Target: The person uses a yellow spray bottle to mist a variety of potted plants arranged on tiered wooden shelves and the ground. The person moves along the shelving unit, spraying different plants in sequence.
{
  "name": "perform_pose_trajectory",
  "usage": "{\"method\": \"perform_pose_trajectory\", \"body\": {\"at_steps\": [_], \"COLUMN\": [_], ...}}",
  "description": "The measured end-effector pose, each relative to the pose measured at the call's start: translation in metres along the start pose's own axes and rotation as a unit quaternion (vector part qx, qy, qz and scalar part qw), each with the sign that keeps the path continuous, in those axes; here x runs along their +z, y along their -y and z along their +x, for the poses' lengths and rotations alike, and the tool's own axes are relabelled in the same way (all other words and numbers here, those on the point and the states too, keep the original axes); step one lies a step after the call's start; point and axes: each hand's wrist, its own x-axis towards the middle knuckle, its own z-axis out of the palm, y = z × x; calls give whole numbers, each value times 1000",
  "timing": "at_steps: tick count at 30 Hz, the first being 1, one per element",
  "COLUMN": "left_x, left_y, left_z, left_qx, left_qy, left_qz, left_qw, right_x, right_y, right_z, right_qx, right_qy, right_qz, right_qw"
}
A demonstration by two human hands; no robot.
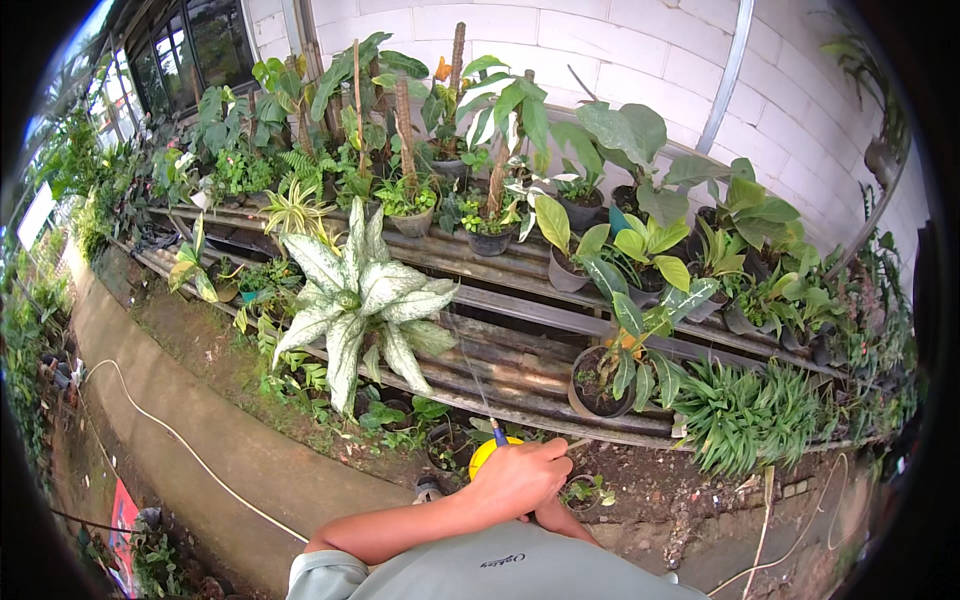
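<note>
A hand sprayer with a yellow body (484, 456) and a blue nozzle with a brass tip (498, 430) is in front of my chest. My left hand (521, 476) reaches across and is closed around it, covering most of its body. My right hand is tucked below the left and mostly hidden; only its forearm (564, 519) shows clearly. From the tip a thin jet of water (471, 367) runs up and left towards a large dieffenbachia (360, 296) with white-and-green leaves.
Corrugated shelves (517, 360) step up to a white block wall (577, 45), carrying several potted plants. A potted plant (600, 382) stands on the lower tier, right of the jet. A pale hose (187, 446) crosses the concrete path (142, 375) at left. Another hose (795, 551) lies at right.
</note>
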Motion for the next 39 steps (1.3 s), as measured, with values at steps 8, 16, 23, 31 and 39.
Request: {"method": "perform_pose_trajectory", "body": {"at_steps": [8, 16, 23, 31, 39], "left_x": [73, 47, 13, -3, -9], "left_y": [27, 41, 48, 57, 65], "left_z": [-36, -6, 13, 28, 32], "left_qx": [-122, -44, -32, -31, -31], "left_qy": [-14, -51, -124, -136, -129], "left_qz": [-11, -36, -18, -9, -20], "left_qw": [992, 997, 992, 990, 991], "right_x": [0, 9, 29, 28, 42], "right_y": [-8, 16, 49, 67, 85], "right_z": [1, 19, 46, 64, 66], "right_qx": [-6, -132, -204, -247, -253], "right_qy": [-25, -22, -82, -76, -110], "right_qz": [76, 63, 86, 45, 74], "right_qw": [997, 989, 972, 965, 958]}}
